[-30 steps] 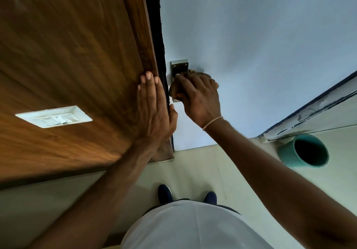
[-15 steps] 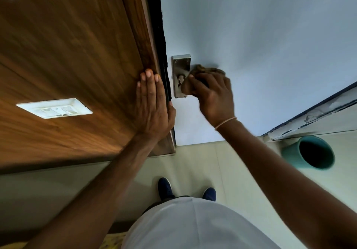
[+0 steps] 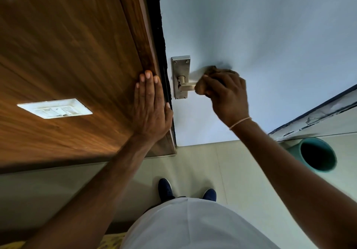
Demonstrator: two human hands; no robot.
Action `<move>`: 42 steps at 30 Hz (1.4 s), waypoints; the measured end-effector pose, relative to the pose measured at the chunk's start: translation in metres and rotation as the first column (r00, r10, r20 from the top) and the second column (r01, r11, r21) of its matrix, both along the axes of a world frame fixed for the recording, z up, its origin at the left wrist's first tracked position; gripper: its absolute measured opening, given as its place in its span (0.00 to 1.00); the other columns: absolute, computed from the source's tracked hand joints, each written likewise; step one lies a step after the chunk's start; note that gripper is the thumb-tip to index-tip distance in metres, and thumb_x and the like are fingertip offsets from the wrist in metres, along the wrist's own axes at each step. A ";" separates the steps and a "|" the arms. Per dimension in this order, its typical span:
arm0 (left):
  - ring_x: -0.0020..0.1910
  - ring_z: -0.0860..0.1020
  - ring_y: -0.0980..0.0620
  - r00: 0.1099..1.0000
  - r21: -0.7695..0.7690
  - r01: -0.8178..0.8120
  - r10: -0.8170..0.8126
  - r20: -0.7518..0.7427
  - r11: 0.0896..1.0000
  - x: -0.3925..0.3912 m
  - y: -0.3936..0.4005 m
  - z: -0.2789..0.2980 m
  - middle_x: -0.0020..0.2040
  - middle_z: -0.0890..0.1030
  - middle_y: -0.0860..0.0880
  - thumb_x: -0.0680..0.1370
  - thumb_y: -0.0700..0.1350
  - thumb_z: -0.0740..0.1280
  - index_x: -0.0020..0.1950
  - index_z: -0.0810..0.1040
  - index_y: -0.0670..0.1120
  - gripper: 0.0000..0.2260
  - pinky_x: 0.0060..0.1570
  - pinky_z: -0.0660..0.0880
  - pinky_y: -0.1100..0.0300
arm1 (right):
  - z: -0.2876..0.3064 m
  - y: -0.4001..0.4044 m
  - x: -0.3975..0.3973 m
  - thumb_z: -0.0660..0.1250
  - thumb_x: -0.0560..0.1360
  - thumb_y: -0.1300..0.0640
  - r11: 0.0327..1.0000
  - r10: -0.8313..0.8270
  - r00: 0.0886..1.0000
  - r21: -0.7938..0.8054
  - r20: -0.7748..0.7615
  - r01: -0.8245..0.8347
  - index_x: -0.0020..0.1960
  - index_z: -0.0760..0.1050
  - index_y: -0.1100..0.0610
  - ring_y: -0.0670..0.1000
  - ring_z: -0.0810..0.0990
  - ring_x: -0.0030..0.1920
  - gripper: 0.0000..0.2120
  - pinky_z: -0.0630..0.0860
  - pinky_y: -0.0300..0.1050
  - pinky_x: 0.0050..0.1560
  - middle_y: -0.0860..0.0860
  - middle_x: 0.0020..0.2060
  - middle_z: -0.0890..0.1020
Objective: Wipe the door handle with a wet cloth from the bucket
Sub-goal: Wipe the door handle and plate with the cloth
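Gripping a brown cloth [image 3: 211, 71] in my right hand [image 3: 229, 96], I have my fingers curled tight around it, and the cloth is wrapped over the outer end of the handle [image 3: 187, 86]. The inner part of the lever is bare metal and shows between the cloth and the plate [image 3: 181, 77] it is mounted on, which is fixed upright on the pale blue door [image 3: 251, 36] close to its edge. A thin band [image 3: 240, 122] circles my right wrist.

My left hand [image 3: 151, 108] lies flat on the wooden frame [image 3: 135, 26] just beside the door's edge, fingers straight and together, thumb spread toward the gap, holding nothing. Further left on the wood panel [image 3: 58, 46] sits a white switch plate [image 3: 55, 108].

The teal bucket [image 3: 316, 155] stands on the tiled floor [image 3: 193, 163] at my right, well apart from the handle, near the foot of a worn, peeling board [image 3: 316, 117]. I cannot tell what is inside it; the interior is dark. Below me I see my white shirt [image 3: 193, 223] and the toes of two dark blue shoes [image 3: 165, 189] facing the door.
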State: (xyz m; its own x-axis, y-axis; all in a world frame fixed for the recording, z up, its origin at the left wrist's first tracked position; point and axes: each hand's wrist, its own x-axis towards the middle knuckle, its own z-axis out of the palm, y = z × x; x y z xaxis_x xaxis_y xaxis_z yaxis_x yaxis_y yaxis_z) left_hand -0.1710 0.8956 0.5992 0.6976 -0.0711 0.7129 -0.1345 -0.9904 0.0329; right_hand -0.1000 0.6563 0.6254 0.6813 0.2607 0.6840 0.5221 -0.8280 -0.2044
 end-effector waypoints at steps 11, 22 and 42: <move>0.85 0.55 0.35 1.000 0.026 0.002 -0.003 0.015 1.000 0.000 0.003 0.000 0.84 0.58 0.34 0.81 0.45 0.70 0.86 0.48 0.36 0.42 0.86 0.54 0.42 | -0.001 0.025 -0.002 0.74 0.81 0.57 0.996 0.085 0.996 0.014 0.010 -0.085 0.67 0.84 0.52 0.60 0.83 0.63 0.15 0.76 0.58 0.65 0.51 0.60 0.86; 0.84 0.57 0.32 0.999 -0.004 -0.042 0.042 -0.019 0.999 0.001 -0.004 0.000 0.82 0.63 0.28 0.82 0.47 0.68 0.85 0.55 0.32 0.38 0.86 0.54 0.39 | -0.004 0.058 -0.011 0.72 0.81 0.60 0.996 0.070 0.998 0.058 -0.010 -0.069 0.66 0.85 0.55 0.61 0.83 0.63 0.14 0.76 0.56 0.65 0.54 0.61 0.86; 0.85 0.55 0.34 1.000 -0.002 -0.007 0.007 -0.015 1.000 -0.002 0.001 0.002 0.83 0.62 0.30 0.81 0.44 0.69 0.86 0.53 0.34 0.39 0.87 0.53 0.41 | -0.022 0.055 0.005 0.72 0.83 0.59 0.983 0.175 0.964 -0.084 0.199 -0.161 0.62 0.86 0.52 0.62 0.83 0.60 0.10 0.76 0.56 0.57 0.56 0.59 0.86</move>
